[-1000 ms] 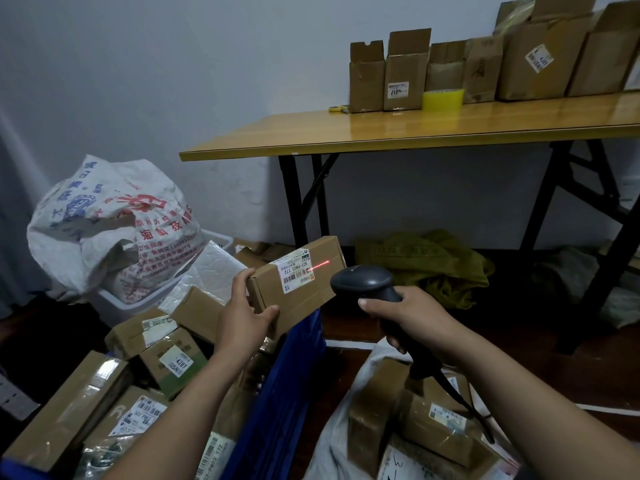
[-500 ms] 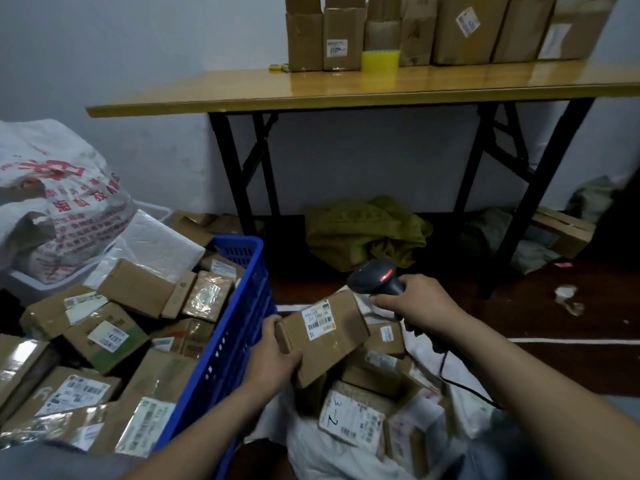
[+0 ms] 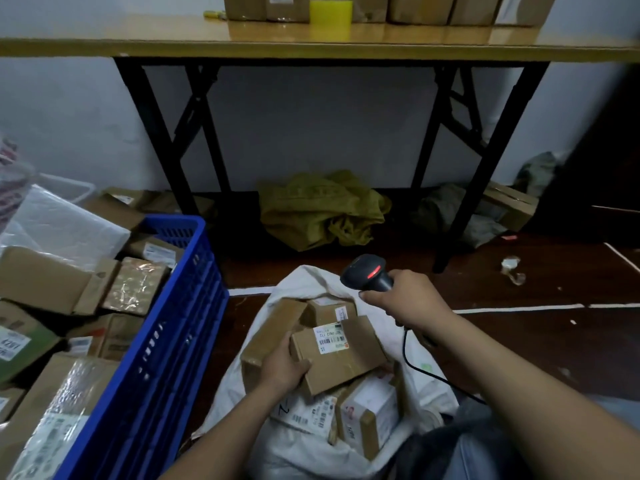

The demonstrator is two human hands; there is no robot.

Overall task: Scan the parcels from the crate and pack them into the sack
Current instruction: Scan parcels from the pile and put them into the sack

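My left hand (image 3: 282, 368) grips a flat brown cardboard parcel (image 3: 341, 356) with a white barcode label, holding it inside the mouth of the white sack (image 3: 301, 282), on top of several other parcels. My right hand (image 3: 403, 301) holds a black handheld barcode scanner (image 3: 367, 273) above the sack's far right rim; its red light glows and its black cable trails down toward me. The blue plastic crate (image 3: 173, 327) stands to the left of the sack, piled with brown parcels.
A folding table (image 3: 311, 46) with black legs spans the back, carrying cardboard boxes and a yellow tape roll (image 3: 330, 13). A crumpled olive-green sack (image 3: 322, 209) lies under it. Loose boxes sit at the back right floor. White tape lines cross the dark floor.
My left hand carried the parcel from in front of the scanner, above the crate, down to the right into the sack. The scanner hand moved slightly right; my view tilted down.
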